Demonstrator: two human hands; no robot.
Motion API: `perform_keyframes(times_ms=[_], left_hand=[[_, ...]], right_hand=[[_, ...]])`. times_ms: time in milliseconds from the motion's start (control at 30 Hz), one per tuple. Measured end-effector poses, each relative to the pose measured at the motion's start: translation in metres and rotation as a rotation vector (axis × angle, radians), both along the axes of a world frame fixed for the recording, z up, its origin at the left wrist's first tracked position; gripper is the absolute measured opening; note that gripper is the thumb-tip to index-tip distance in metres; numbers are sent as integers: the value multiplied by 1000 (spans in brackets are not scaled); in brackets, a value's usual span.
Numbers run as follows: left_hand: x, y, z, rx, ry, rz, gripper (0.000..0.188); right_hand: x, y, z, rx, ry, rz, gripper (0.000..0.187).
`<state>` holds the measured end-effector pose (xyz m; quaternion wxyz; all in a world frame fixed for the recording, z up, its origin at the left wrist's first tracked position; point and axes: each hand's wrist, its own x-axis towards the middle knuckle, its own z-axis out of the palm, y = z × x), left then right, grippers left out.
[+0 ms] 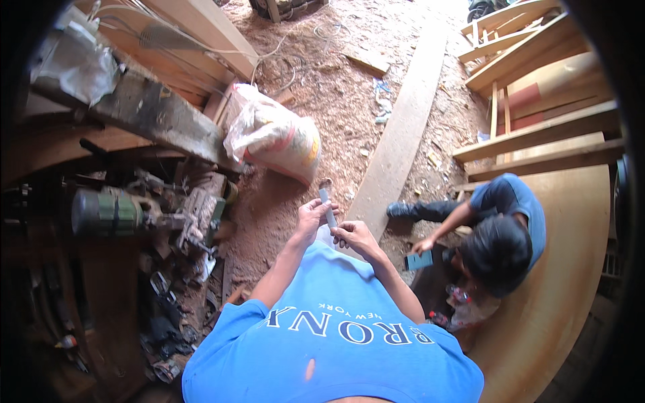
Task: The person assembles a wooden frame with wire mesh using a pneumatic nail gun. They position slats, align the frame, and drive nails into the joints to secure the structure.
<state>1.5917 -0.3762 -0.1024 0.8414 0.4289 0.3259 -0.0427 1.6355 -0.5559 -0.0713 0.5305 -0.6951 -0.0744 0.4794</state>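
Taking the pale sack (282, 148) as landmark, the narrow grey strip (328, 207) is on its near side and slightly to its right, held in front of the person's blue shirt (336, 329). The left hand (311, 220) pinches the strip along its middle between thumb and fingers; the right hand (354, 238) pinches the lower end, its other fingers curled. This two-point hold probably keeps the strip steady, with its darker tip free and pointing away from the body (whether that tip is sharp, I cannot tell). The long plank (396, 141) lies on the ground to the right of the sack, perhaps serving as a walkway over the litter of shavings. Farther right of the sack and nearer, a co-worker (500, 235) sits low, holding a flat blue object (412, 260). Left of the sack and nearer stands a machine with a green motor (111, 211), seemingly set aside to leave the floor passable.
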Motion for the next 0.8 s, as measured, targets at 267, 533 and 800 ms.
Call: perform_keyframes(times_ms=[267, 533, 800], left_hand=[[293, 128, 22, 212, -88, 29, 24], [535, 145, 30, 487, -186, -598, 30], [765, 200, 3, 565, -144, -561, 30]], right_hand=[[253, 100, 1, 73, 10, -396, 21], [503, 161, -12, 353, -174, -712, 26], [785, 209, -26, 259, -103, -467, 21]])
